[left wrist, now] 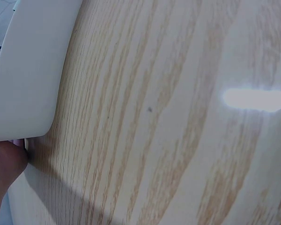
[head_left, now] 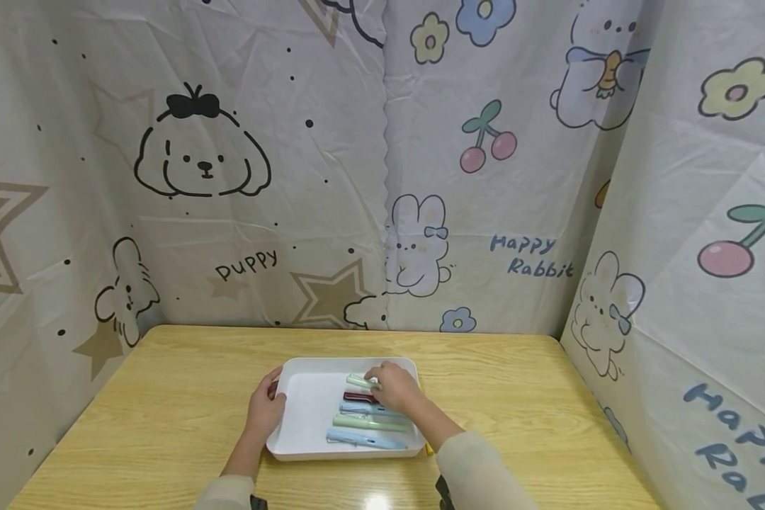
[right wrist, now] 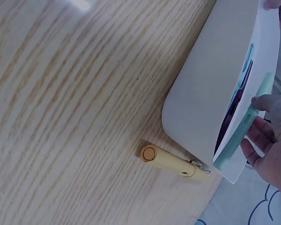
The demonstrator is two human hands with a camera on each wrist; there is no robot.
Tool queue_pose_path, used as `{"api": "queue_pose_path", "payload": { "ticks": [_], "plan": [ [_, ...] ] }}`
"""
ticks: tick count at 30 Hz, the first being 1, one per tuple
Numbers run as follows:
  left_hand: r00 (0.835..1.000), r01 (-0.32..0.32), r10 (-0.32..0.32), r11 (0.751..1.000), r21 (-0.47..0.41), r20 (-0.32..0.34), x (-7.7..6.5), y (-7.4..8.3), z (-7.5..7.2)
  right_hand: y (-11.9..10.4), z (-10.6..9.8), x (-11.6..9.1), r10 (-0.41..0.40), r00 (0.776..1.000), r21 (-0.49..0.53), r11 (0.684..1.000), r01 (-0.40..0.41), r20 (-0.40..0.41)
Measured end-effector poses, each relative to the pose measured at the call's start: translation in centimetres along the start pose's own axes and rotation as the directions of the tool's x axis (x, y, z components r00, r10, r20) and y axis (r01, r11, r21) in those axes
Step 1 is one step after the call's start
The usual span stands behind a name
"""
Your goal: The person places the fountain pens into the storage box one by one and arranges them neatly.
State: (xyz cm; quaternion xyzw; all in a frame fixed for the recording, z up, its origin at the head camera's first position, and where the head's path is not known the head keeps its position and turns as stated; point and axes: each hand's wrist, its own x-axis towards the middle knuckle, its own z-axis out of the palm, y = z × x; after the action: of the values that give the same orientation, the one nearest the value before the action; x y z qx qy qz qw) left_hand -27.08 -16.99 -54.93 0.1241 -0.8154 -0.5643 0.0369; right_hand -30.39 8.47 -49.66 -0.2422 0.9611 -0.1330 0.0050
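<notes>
A white tray (head_left: pixel 306 404) lies on the table, with my left hand (head_left: pixel 266 407) gripping its left rim. In the left wrist view only part of that hand (left wrist: pixel 7 161) shows, close under the tray's corner. My right hand (head_left: pixel 395 386) pinches a light green pen (right wrist: pixel 241 133) between thumb and fingers at the tray's far right. Below it in the tray lie a dark red pen (head_left: pixel 359 398), a light blue pen (head_left: pixel 363 409), another light green pen (head_left: pixel 370 423) and a second light blue pen (head_left: pixel 366 439), roughly side by side.
A yellow pen (right wrist: pixel 171 163) with a metal clip lies on the wooden table (head_left: pixel 516 411), close outside the tray's right wall. Printed cloth curtains (head_left: pixel 319 177) hang behind the table and along both sides.
</notes>
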Motion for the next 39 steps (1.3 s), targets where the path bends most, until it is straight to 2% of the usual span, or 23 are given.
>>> {"api": "queue_pose_path", "payload": {
  "ticks": [8, 17, 25, 39],
  "plan": [
    [1.0, -0.003, 0.003, 1.0, 0.011, -0.011, -0.03, -0.16, 0.02, -0.22, 0.41, 0.05, 0.002, 1.0, -0.009, 1.0, -0.002, -0.006],
    [1.0, -0.009, 0.009, 1.0, 0.011, -0.01, -0.4, 0.1, -0.02, -0.08, 0.83, 0.12, 0.046, 0.998, 0.003, 0.999, -0.046, 0.031],
    [1.0, -0.006, 0.006, 1.0, 0.018, -0.016, -0.6, 0.45, -0.06, -0.33, 0.82, 0.1, 0.015, 1.0, -0.009, 1.0, -0.015, -0.008],
    [1.0, -0.019, 0.019, 1.0, 0.008, -0.017, -0.52, 0.5, -0.09, -0.17, 0.9, 0.34, 0.055, 0.998, -0.019, 0.998, -0.055, 0.01]
  ]
}}
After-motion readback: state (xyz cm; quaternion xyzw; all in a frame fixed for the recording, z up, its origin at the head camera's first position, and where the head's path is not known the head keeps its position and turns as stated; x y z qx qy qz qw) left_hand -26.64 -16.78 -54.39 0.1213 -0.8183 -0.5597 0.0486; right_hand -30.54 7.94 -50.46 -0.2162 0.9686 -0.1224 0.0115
